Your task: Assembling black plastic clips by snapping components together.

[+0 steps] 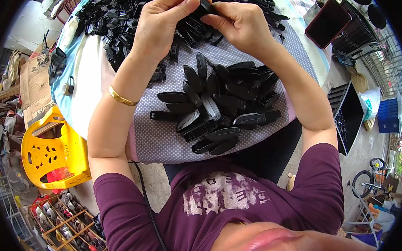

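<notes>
Now, beyond the heap of long black plastic pieces, your left hand and right hand both pinch one small black plastic part, likely fitting it, calling next for steady pressure.

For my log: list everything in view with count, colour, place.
Held elongated plastic part: 1, black, top
Heap of plastic parts: uncountable, black, upper centre
Near pile of plastic parts: uncountable, black, centre
Dotted fabric tablecloth: 1, grey, beneath both piles
Flat phone: 1, black, upper right
Cardboard: 1, brown, left
Plastic chair: 1, yellow, left
Wooden rack: 1, brown, lower left
Open crate: 1, black, right
Plastic crate: 1, blue, far right
Bicycle: 1, black-wheeled, lower right
Remaining clutter: too indistinct
Curved metal bracelet: 1, gold, left forearm
Fabric shirt: 1, purple, bottom
Left grip: 1, bare, on part
Right grip: 1, bare, likewise
</notes>
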`<state>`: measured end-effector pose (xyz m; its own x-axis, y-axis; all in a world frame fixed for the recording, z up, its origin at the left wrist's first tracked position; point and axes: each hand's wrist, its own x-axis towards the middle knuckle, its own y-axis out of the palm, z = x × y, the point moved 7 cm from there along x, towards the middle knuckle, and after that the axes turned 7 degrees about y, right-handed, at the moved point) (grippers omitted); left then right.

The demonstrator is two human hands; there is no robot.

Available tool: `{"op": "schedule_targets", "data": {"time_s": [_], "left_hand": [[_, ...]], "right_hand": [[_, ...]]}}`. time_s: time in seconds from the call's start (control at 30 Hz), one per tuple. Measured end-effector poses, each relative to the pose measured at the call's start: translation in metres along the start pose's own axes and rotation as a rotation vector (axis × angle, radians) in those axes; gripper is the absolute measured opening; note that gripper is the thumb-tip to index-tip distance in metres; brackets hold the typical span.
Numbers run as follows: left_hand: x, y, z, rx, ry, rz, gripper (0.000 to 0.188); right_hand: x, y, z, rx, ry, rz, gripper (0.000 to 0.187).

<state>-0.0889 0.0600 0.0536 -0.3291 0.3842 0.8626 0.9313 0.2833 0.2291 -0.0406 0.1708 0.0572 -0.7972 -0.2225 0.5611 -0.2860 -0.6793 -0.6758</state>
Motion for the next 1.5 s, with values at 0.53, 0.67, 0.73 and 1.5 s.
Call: {"op": "schedule_targets", "data": {"time_s": [0.53,0.67,0.73,1.5], "left_hand": [[-0.019,0.052,0.032,1.483,-0.422,0.258,0.024],[-0.021,0.032,0.041,1.826,-0.587,0.321,0.024],[-0.026,0.024,0.042,1.844,-0.703,0.303,0.024],[-0.021,-0.014,0.014,0.222,-0.543,-0.515,0.027]], "right_hand": [[0.000,-0.047,-0.148,-0.636,0.475,0.311,0.034],[0.004,-0.054,-0.118,-0.732,0.411,0.173,0.032],[0.004,-0.055,-0.092,0.076,0.522,0.072,0.027],[0.005,0.007,-0.042,0.865,0.331,0.148,0.025]]}}
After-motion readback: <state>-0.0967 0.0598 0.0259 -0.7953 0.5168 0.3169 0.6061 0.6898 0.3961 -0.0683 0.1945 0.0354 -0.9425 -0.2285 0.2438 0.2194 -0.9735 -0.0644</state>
